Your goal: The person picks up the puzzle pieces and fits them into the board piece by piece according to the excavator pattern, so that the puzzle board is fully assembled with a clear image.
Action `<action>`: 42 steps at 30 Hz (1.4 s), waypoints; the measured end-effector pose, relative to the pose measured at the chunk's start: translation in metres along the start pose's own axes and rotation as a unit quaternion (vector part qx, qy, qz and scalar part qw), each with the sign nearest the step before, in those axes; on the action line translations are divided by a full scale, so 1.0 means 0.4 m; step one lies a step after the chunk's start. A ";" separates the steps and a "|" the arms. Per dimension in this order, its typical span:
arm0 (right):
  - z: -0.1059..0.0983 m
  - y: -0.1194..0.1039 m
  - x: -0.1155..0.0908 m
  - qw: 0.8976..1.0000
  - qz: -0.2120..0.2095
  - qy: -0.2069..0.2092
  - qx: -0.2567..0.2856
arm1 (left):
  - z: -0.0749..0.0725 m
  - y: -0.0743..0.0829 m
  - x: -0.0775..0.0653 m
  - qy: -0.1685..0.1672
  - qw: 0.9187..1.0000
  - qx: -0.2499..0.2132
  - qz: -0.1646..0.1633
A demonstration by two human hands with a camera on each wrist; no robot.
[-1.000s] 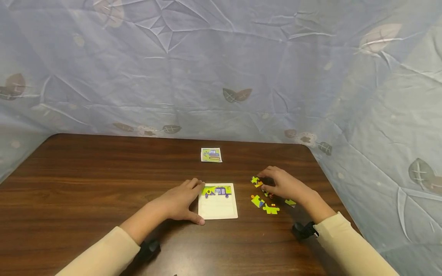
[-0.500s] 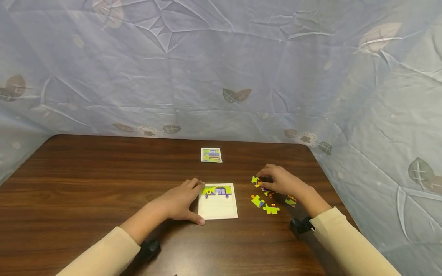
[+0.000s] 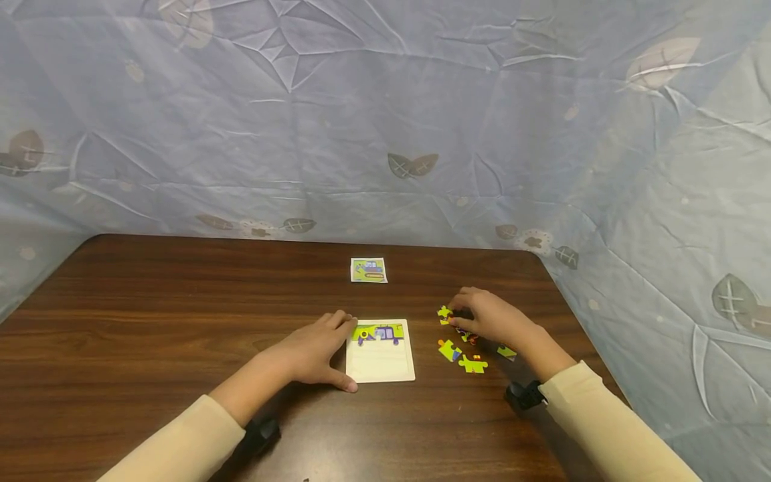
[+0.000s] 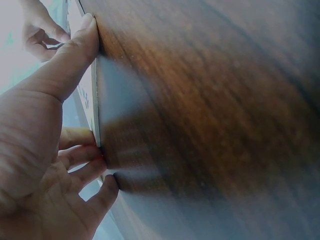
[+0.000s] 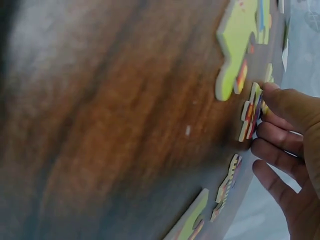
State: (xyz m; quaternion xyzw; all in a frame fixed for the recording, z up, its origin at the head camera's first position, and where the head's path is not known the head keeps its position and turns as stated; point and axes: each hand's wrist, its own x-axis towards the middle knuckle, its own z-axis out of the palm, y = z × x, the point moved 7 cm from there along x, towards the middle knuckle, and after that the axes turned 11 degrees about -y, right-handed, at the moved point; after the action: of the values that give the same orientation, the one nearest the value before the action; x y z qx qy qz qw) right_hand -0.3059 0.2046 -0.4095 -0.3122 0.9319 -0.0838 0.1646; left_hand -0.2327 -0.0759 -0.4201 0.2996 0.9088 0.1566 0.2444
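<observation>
My left hand (image 3: 314,350) rests at the left side of a white puzzle tray (image 3: 381,366), with the thumb by the near corner and the fingers by the far corner. In the left wrist view, the thumb lies straight along the tray's edge. Green and purple vehicle pieces (image 3: 385,333) fill the tray's far strip. Over the loose pieces at the right, my right hand (image 3: 495,317) pinches a small green jigsaw piece (image 3: 444,312) between thumb and forefinger; the fingers partly hide it in the right wrist view.
Several loose jigsaw pieces lie right of the tray, among them a green one (image 3: 473,365) and a green-and-blue one (image 3: 448,350). A picture card (image 3: 369,270) of an excavator lies beyond the tray. Patterned cloth (image 3: 361,134) hangs behind the brown table (image 3: 181,294).
My right hand has shifted slightly left and away from me, and the green piece at its fingertips has turned and moved a little. The left hand and the tray stay where they were.
</observation>
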 end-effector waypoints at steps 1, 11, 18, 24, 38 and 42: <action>0.000 -0.002 0.000 1.000 -0.001 0.003 -0.010 | 0.000 0.001 0.000 0.000 1.000 0.000 0.001; 0.000 -0.036 -0.005 0.997 0.010 0.029 -0.066 | 0.000 0.001 0.001 0.002 1.000 0.002 -0.003; -0.002 -0.059 0.003 0.995 0.017 0.031 -0.091 | 0.000 -0.003 0.000 0.001 1.000 0.001 -0.006; -0.004 -0.032 0.005 1.000 -0.006 -0.001 0.004 | 0.005 -0.004 0.003 -0.003 1.000 0.004 -0.010; 0.005 -0.020 0.004 0.996 -0.060 -0.035 0.061 | 0.006 -0.006 0.007 -0.002 1.000 0.001 -0.008; 0.006 -0.025 0.010 0.995 -0.067 -0.033 0.059 | 0.006 -0.005 0.006 -0.004 1.000 -0.001 -0.008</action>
State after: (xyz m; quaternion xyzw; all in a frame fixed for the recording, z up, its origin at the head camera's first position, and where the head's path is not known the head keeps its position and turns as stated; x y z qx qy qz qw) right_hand -0.3024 0.1942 -0.4100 -0.3662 0.8964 -0.1390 0.2077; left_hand -0.2339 -0.0758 -0.4239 0.2922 0.9102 0.1544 0.2495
